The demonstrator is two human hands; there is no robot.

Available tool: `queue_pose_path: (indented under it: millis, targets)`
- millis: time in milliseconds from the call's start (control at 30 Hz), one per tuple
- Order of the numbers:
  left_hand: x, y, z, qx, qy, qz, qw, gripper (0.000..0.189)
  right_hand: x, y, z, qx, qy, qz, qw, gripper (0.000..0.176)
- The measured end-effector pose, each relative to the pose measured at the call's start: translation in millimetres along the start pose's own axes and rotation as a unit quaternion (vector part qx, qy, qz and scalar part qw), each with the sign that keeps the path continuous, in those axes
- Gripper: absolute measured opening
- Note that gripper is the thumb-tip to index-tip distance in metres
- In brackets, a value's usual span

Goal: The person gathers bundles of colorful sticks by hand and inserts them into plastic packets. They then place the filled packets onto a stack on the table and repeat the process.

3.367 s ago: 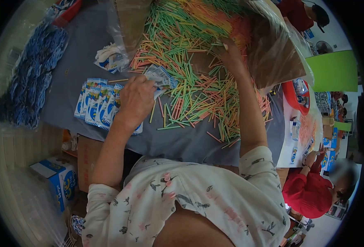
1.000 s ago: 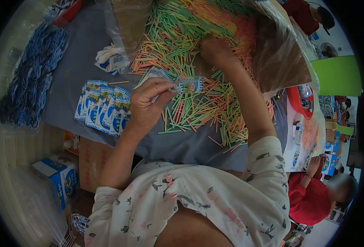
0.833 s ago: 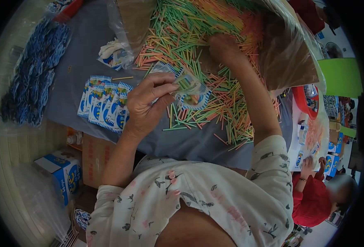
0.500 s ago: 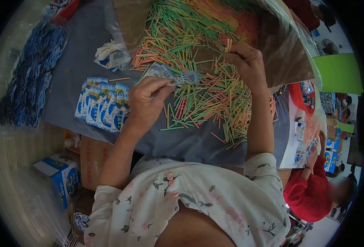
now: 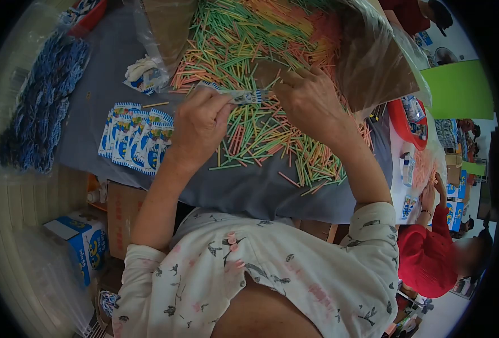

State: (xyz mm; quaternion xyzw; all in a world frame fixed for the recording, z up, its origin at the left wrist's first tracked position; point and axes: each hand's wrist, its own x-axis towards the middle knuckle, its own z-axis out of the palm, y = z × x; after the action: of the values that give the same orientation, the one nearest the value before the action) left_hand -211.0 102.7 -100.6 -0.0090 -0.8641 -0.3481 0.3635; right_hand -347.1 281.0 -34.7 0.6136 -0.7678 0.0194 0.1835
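My left hand [image 5: 201,121] is closed on a small clear packet with blue-and-white edges [image 5: 246,97], held over the table. Right of it, my right hand [image 5: 311,104] is bent at the packet's right end, fingers curled; whatever they hold is hidden behind the hand. Beneath and beyond both hands spreads a heap of thin green, yellow and pink sticks [image 5: 249,45]. Left of my left hand lie several filled blue-and-white packets [image 5: 134,138] in overlapping rows, with one loose stick [image 5: 156,105] just above them.
A crumpled packet with white material [image 5: 143,74] lies at upper left. Blue-and-white packet strips [image 5: 46,101] hang at far left. Brown cardboard under clear plastic [image 5: 379,56] and a red basket [image 5: 407,125] stand on the right. A person in red [image 5: 427,259] works at lower right.
My right hand has moved left and down to the packet's end, and the sticks that showed in its fingers are now hidden. My left hand still holds the packet, slightly further left.
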Motion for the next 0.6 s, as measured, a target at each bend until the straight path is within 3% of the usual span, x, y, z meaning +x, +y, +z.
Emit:
queue_pose_path:
  millis: [133,233,300,400,433,600]
  targets:
    - [-4,8,1,0.104,-0.034,0.012,0.994,0.013,4,-22,-21,-0.008,-0.022,-0.054,0.998,0.014]
    - [-11,5,4,0.051,-0.044,-0.017,0.998,0.013,6,-36,-35,0.045,-0.012,-0.050,0.998,0.010]
    - [-19,2,7,-0.136,-0.028,-0.095,0.986,0.015,6,-35,-38,0.090,-0.003,-0.033,0.995,0.008]
    - [-33,0,8,-0.225,-0.016,-0.171,0.959,0.017,3,-35,-48,0.171,0.043,0.019,0.984,0.006]
    - [-34,-1,7,-0.224,-0.011,-0.173,0.959,0.017,3,-37,-50,0.207,0.079,0.057,0.974,0.006]
    - [-37,3,0,-0.225,0.012,-0.136,0.965,0.017,4,-48,-41,0.255,0.074,0.054,0.963,0.008]
